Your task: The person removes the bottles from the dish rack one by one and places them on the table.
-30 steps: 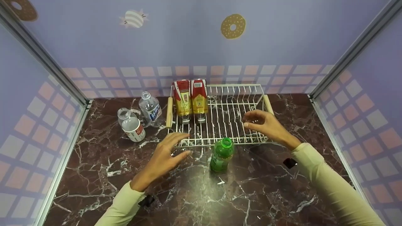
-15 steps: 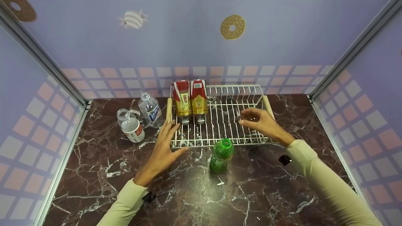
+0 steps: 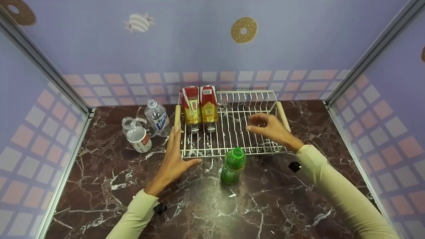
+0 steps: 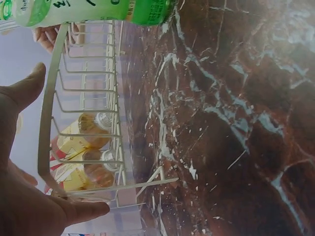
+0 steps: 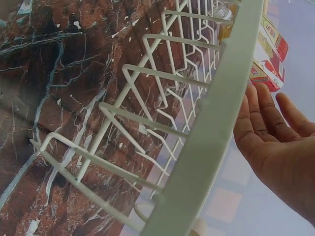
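A white wire rack (image 3: 245, 92) with wooden side handles stands at the back of the counter. Along its left side lies my left hand (image 3: 171, 166), fingers straight beside the left handle (image 3: 177, 116) and thumb spread; in the left wrist view the fingers (image 4: 81, 211) are at the rack's corner. Over the rack's right half hovers my right hand (image 3: 270, 131), loosely bent, nothing visible in it. Two bottles with red-and-yellow labels (image 3: 191, 106) (image 3: 208, 104) lean in the rack's left slots, caps downward. An uncapped green bottle (image 3: 233, 167) stands before the rack.
Two uncapped clear bottles stand left of the rack, one with a blue label (image 3: 157, 116), the other with a white-and-red label (image 3: 137, 136). The marbled counter (image 3: 232, 212) is bounded by purple panels (image 3: 186, 43) at the back and both sides.
My left hand has moved forward to the rack's left side, its fingers straightening. My right hand has shifted slightly left above the rack. The bottles and rack stay put.
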Demonstrator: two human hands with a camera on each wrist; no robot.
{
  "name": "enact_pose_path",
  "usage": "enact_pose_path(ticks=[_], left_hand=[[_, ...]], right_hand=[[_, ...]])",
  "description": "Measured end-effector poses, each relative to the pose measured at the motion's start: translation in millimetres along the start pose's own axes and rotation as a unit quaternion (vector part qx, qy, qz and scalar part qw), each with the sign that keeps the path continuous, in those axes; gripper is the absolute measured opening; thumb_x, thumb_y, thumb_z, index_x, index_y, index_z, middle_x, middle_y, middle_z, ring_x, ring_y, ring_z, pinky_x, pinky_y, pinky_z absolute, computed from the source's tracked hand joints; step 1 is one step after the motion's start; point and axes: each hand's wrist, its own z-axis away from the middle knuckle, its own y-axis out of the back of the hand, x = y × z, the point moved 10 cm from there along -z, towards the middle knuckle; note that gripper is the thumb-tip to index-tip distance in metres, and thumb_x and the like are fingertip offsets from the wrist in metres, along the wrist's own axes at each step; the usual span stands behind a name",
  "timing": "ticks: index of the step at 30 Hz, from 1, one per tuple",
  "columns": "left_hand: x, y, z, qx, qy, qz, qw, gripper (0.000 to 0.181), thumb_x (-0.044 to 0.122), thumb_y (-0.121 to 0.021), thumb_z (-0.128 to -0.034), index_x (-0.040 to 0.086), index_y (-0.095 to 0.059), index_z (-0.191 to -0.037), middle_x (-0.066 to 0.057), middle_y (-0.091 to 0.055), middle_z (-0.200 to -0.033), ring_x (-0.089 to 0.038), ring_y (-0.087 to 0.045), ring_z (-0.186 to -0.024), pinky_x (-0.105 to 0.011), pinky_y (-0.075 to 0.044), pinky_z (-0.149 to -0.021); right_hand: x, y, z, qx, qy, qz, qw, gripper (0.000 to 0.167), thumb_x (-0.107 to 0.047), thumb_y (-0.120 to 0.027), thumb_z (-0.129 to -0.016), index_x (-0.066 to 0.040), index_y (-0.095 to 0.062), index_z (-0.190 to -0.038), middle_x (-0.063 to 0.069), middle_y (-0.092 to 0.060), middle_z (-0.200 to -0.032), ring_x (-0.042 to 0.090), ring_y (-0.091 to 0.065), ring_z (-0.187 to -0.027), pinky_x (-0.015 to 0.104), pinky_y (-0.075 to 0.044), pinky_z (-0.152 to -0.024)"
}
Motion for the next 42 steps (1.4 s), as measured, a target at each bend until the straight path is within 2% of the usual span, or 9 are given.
enact_pose_path(ticks=[5,9,12,18,25,32,37,42], left_hand=[[-9.2,1.5,-2.0,0.010,0.030,0.001,0.9995,0.143,0.035,-0.102,-0.0756,0.009,-0.005,-0.177,-0.016,0.012,-0.184,-0.048,-0.001,-0.168,-0.069,-0.014,-0.132],[-14.7,0.8,-3.1,0.005,0.046,0.002,0.9989,0.143,0.036,-0.102,-0.0767,0.004,-0.004,-0.176,-0.019,0.010,-0.183,-0.050,-0.004,-0.167,-0.069,-0.015,-0.132],[-16.9,0.1,-3.8,0.005,0.049,0.007,0.9988,0.143,0.034,-0.102,-0.0776,0.001,-0.003,-0.175,-0.024,0.006,-0.183,-0.052,-0.008,-0.166,-0.070,-0.017,-0.132],[-19.3,-1.6,-4.2,0.016,0.052,0.025,0.9982,0.145,0.033,-0.103,-0.0763,0.001,-0.001,-0.175,-0.025,0.000,-0.182,-0.051,-0.011,-0.166,-0.069,-0.017,-0.133],[-21.2,-2.7,-4.8,0.023,0.053,0.031,0.9978,0.147,0.035,-0.104,-0.0749,0.000,-0.001,-0.175,-0.030,-0.003,-0.181,-0.052,-0.014,-0.165,-0.070,-0.019,-0.132],[-22.3,-1.3,-4.5,0.036,0.046,0.047,0.9972,0.149,0.038,-0.105,-0.0719,0.000,-0.004,-0.175,-0.031,-0.010,-0.180,-0.048,-0.050,-0.148,-0.067,-0.045,-0.121],[-23.8,-1.6,-3.5,0.044,0.047,0.047,0.9968,0.148,0.033,-0.106,-0.0717,0.003,-0.004,-0.175,-0.027,-0.011,-0.181,-0.044,-0.057,-0.141,-0.065,-0.051,-0.117],[-25.3,-1.9,-3.4,0.050,0.048,0.038,0.9969,0.148,0.037,-0.105,-0.0729,0.003,-0.004,-0.176,-0.026,-0.014,-0.180,-0.041,-0.060,-0.137,-0.065,-0.052,-0.116]], right_hand=[[-5,-4,-4.1,-0.009,-0.005,0.009,0.9999,0.054,-0.030,-0.082,-0.101,0.003,-0.066,-0.141,0.017,-0.074,-0.127,0.030,-0.071,-0.112,0.026,-0.061,-0.095],[-6,-4,-8.3,-0.009,-0.003,0.021,0.9997,0.054,-0.031,-0.082,-0.101,0.003,-0.067,-0.141,0.018,-0.075,-0.125,0.031,-0.071,-0.110,0.027,-0.062,-0.092],[-6,-5,-11.0,-0.009,-0.002,0.027,0.9996,0.054,-0.031,-0.081,-0.102,0.003,-0.066,-0.141,0.019,-0.074,-0.127,0.031,-0.071,-0.111,0.029,-0.062,-0.093],[-9,-8,-16.2,-0.013,0.006,0.035,0.9993,0.057,-0.029,-0.082,-0.100,0.005,-0.065,-0.142,0.023,-0.072,-0.134,0.033,-0.070,-0.118,0.040,-0.061,-0.101],[-11,-15,-23.4,-0.023,0.003,0.029,0.9993,0.059,-0.030,-0.083,-0.100,0.005,-0.065,-0.144,0.018,-0.074,-0.131,0.033,-0.071,-0.118,0.043,-0.061,-0.103],[-15,-20,-27.3,-0.031,-0.003,0.026,0.9992,0.058,-0.034,-0.084,-0.100,0.001,-0.065,-0.143,0.017,-0.074,-0.132,0.033,-0.071,-0.118,0.038,-0.063,-0.099],[-15,-25,-28.3,-0.037,-0.002,0.028,0.9989,0.059,-0.036,-0.082,-0.101,-0.001,-0.064,-0.145,0.019,-0.072,-0.136,0.033,-0.069,-0.121,0.042,-0.062,-0.103],[-17,-27,-31.5,-0.032,0.005,0.035,0.9989,0.058,-0.035,-0.083,-0.100,0.000,-0.065,-0.143,0.019,-0.072,-0.135,0.032,-0.069,-0.121,0.048,-0.059,-0.107]])
